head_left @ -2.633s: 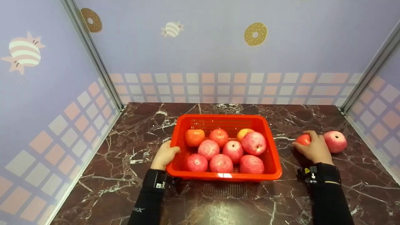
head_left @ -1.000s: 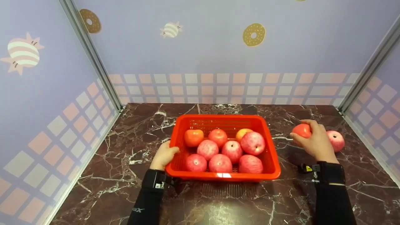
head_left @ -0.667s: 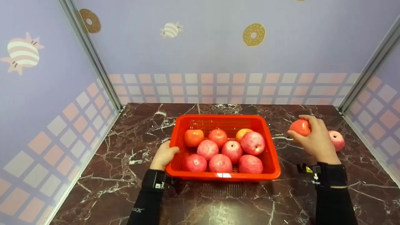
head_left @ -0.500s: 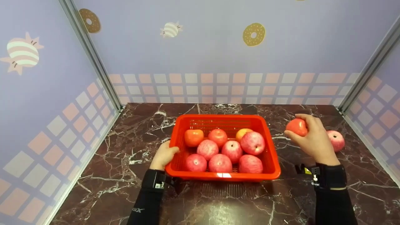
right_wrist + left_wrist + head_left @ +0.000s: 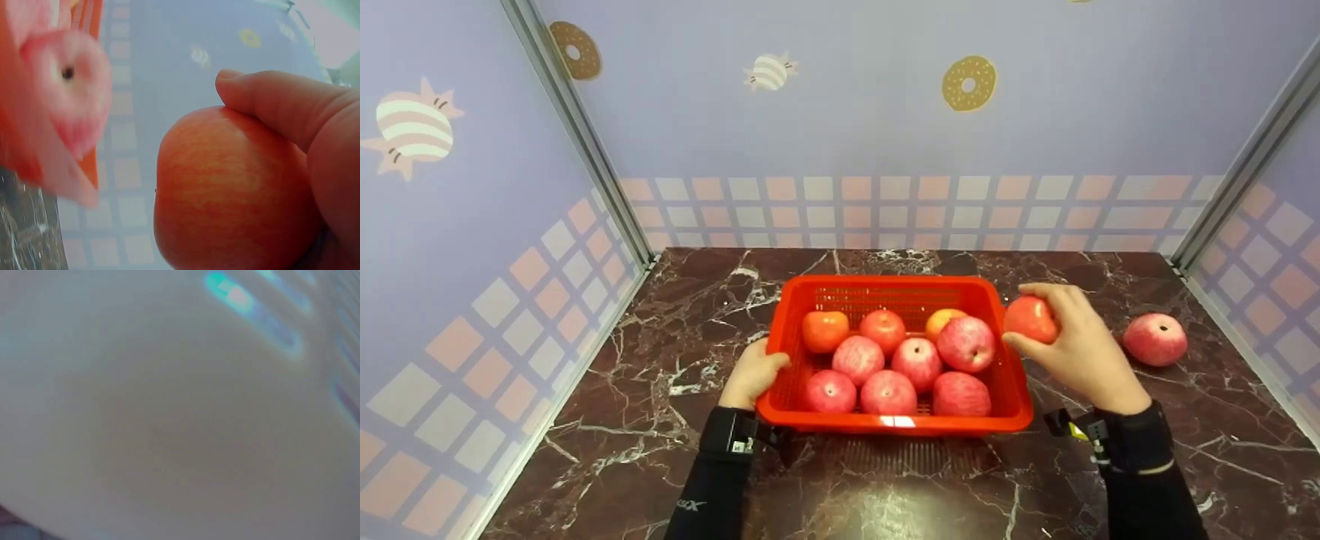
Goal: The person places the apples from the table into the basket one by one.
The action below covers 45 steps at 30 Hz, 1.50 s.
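Observation:
My left hand (image 5: 754, 373) grips the left rim of a red plastic basket (image 5: 896, 424), thumb over the edge. The fingers outside the wall are hidden. The left wrist view is a blur close to the slotted wall. My right hand (image 5: 1076, 341) holds a smooth orange-red apple (image 5: 1030, 319) between thumb and fingers, up at the basket's right rim; the right wrist view shows its streaked skin (image 5: 230, 191). Inside the basket lie several pink-red apples (image 5: 859, 361), two orange-red fruits (image 5: 826, 331) at the back and a partly covered yellow-orange fruit (image 5: 945, 322).
One pink-red apple (image 5: 1156, 340) lies on the dark marbled tabletop (image 5: 675, 465), right of my right hand. Patterned lilac panels (image 5: 855, 112) stand behind and at both sides of the table.
My right hand has lifted the orange-red apple off the table and carried it left to the basket's right rim. The lone apple on the right is now uncovered. My left hand stays put.

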Each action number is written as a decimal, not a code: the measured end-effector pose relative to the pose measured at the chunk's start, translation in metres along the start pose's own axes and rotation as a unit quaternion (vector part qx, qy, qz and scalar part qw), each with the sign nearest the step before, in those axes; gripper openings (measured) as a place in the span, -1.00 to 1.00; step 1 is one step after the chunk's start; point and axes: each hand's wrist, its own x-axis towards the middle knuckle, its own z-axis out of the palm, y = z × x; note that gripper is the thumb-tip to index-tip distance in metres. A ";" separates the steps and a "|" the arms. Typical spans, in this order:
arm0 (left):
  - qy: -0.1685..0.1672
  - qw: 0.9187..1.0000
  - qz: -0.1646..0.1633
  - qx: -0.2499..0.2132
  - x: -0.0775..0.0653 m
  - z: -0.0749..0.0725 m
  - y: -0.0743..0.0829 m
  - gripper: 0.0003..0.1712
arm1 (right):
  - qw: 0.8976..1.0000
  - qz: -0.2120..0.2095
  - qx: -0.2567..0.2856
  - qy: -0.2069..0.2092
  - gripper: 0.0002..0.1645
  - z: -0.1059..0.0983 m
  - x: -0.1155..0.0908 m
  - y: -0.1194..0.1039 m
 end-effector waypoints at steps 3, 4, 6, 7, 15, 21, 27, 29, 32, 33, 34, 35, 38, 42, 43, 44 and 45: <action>-0.005 1.000 0.000 -0.011 0.000 0.000 0.000 -0.61 | 1.000 -0.013 -0.004 -0.012 -0.28 0.008 -0.001 -0.008; -0.005 1.000 0.000 -0.015 -0.001 0.000 0.000 -0.60 | 1.000 -0.016 -0.002 -0.016 -0.28 0.010 -0.001 -0.010; -0.007 1.000 0.002 -0.020 -0.001 -0.001 0.000 -0.59 | 0.999 -0.022 0.001 -0.026 -0.29 0.015 -0.002 -0.016; -0.007 1.000 0.004 -0.021 -0.002 -0.001 0.000 -0.59 | 0.999 -0.025 0.003 -0.031 -0.29 0.017 -0.003 -0.018; 0.001 1.000 0.002 -0.017 -0.001 0.000 -0.001 -0.60 | 0.995 -0.057 0.006 -0.079 -0.27 0.041 -0.007 -0.041; 0.000 1.000 0.006 -0.006 0.000 0.000 -0.002 -0.61 | 0.991 -0.093 -0.009 -0.101 -0.24 0.058 -0.011 -0.053; 0.002 1.000 0.010 0.010 0.000 -0.001 -0.001 -0.62 | 0.985 -0.112 -0.013 -0.128 -0.21 0.075 -0.017 -0.064; 0.001 1.000 0.009 0.007 0.000 -0.001 -0.001 -0.62 | 0.983 -0.120 -0.011 -0.136 -0.20 0.080 -0.018 -0.068; -0.004 1.000 0.002 -0.004 0.000 -0.001 0.000 -0.62 | 0.981 -0.136 -0.004 -0.141 -0.20 0.086 -0.020 -0.071; -0.006 1.000 0.000 -0.008 0.000 -0.001 0.000 -0.62 | 0.980 -0.140 -0.001 -0.140 -0.21 0.088 -0.020 -0.071; -0.007 1.000 -0.003 -0.009 0.000 -0.001 0.001 -0.61 | 0.980 -0.144 0.002 -0.138 -0.22 0.089 -0.020 -0.071; -0.009 1.000 -0.005 -0.011 -0.001 -0.001 0.002 -0.61 | 0.980 -0.146 0.004 -0.135 -0.22 0.090 -0.021 -0.071; -0.017 1.000 -0.008 -0.015 -0.006 -0.002 0.011 -0.58 | 0.981 -0.147 0.007 -0.128 -0.22 0.093 -0.020 -0.070; -0.024 1.000 -0.006 -0.015 -0.020 -0.002 0.027 -0.57 | 0.981 -0.137 0.009 -0.135 -0.24 0.096 -0.020 -0.068; -0.024 1.000 -0.005 -0.014 -0.023 -0.003 0.031 -0.57 | 0.981 -0.135 0.009 -0.138 -0.25 0.097 -0.020 -0.068; -0.023 1.000 -0.005 -0.014 -0.025 -0.002 0.033 -0.57 | 0.981 -0.134 0.007 -0.142 -0.27 0.098 -0.021 -0.067; -0.023 1.000 -0.005 -0.013 -0.027 -0.002 0.035 -0.58 | 0.980 -0.135 0.005 -0.143 -0.29 0.099 -0.021 -0.066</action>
